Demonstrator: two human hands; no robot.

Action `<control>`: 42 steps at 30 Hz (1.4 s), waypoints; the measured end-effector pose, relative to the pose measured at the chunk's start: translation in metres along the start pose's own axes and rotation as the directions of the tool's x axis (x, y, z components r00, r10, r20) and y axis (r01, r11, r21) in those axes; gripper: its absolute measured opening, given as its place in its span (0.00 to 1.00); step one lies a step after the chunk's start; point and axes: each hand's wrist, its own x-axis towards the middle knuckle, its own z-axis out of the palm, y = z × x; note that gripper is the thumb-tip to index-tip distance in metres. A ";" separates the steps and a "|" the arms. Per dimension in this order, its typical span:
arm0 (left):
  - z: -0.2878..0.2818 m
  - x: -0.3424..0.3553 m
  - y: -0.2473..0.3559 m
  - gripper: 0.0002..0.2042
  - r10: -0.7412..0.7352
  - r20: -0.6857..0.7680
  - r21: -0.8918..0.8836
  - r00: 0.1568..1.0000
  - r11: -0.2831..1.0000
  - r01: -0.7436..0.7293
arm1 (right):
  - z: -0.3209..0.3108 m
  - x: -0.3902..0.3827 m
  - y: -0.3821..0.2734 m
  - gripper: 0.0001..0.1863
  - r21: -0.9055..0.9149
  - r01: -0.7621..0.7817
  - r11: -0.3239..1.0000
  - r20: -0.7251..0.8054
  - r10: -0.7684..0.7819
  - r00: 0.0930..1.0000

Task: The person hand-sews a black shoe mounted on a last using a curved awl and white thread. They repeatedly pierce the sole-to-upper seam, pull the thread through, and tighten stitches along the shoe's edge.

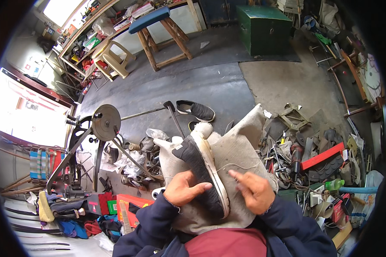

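Note:
A black knit shoe (194,165) with a white sole lies on its side across the grey cloth (240,150) on my lap. My left hand (184,188) grips it at the middle, thumb laid over the dark upper and the other fingers out of sight beneath. To the right of the sole is my right hand (256,192), its index finger stretched toward the shoe and the other fingers partly bent, slightly blurred. I make out nothing between them. A thin pale thread (244,167) runs from the sole's edge over the cloth, just above that hand.
A hand-cranked machine with a round wheel (106,123) stands at left. Another black shoe (196,110) lies on the floor ahead. Tools and scraps, including a red bar (322,156), crowd the right side. Farther off are a blue-topped stool (150,19) and a green chest (261,32).

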 end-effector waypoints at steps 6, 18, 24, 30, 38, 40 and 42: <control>0.004 0.010 -0.003 0.15 -0.058 0.033 -0.082 0.998 0.995 0.060 | 0.016 -0.006 0.001 0.24 0.027 -0.010 1.000 0.037 0.009 0.999; 0.012 0.015 -0.017 0.19 0.007 0.020 -0.305 1.000 0.952 -0.001 | 0.014 0.001 0.006 0.24 0.009 -0.011 1.000 0.107 0.010 0.994; 0.016 0.017 -0.019 0.23 0.027 0.016 -0.311 0.999 0.950 -0.021 | 0.005 0.015 0.015 0.21 0.148 -0.007 0.989 0.218 -0.026 0.976; 0.015 0.019 -0.020 0.29 0.077 0.033 -0.328 0.996 0.942 -0.062 | -0.028 0.060 0.017 0.17 0.182 -0.499 0.847 0.662 0.269 0.699; 0.001 0.031 -0.043 0.34 0.162 0.116 -0.346 0.980 0.931 -0.113 | -0.021 0.091 -0.003 0.15 0.003 -0.393 0.919 0.677 0.288 0.677; 0.001 0.034 -0.050 0.31 0.214 0.084 -0.337 0.973 0.925 -0.174 | -0.017 0.091 -0.009 0.14 -0.046 -0.433 0.900 0.655 0.355 0.667; 0.000 0.038 -0.055 0.32 0.212 0.114 -0.382 0.971 0.911 -0.154 | -0.012 0.090 -0.015 0.14 -0.081 -0.398 0.914 0.608 0.362 0.706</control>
